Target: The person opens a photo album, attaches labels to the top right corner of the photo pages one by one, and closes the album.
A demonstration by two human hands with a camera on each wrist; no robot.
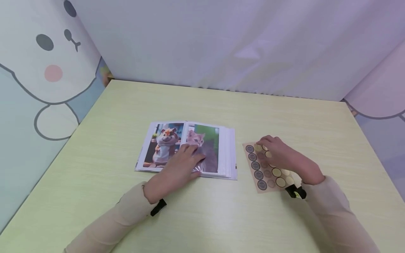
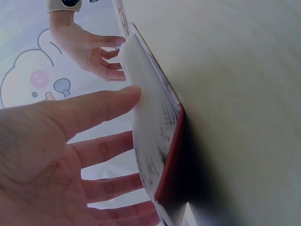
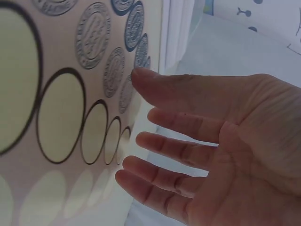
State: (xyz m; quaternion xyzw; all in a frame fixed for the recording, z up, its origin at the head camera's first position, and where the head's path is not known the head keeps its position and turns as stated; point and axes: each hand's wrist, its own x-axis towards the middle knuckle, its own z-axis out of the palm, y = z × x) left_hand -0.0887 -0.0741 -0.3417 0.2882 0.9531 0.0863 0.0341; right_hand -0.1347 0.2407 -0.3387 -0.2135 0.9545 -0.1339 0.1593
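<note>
A photo album (image 1: 230, 154) lies spread on the table, with a hamster picture (image 1: 166, 140) on its left page and a cat picture (image 1: 209, 151) on its right. My left hand (image 1: 178, 165) rests across the lower part of the cat page, fingers extended; in the left wrist view its thumb touches the page edges. To the right of the album lies a sheet of round stickers (image 1: 257, 174), dark stamped ones and cream ones with dark rims. Over the sheet's upper part is my right hand (image 1: 281, 153). In the right wrist view its thumb reaches the stamped stickers, and nothing shows between thumb and fingers.
Both objects lie on a pale wooden table (image 1: 95, 189). Behind it hangs a white curtain (image 1: 221, 45). A cartoon-printed wall covering (image 1: 19, 91) stands along the left side, another (image 1: 386, 116) along the right. Black wrist straps show at both sleeves.
</note>
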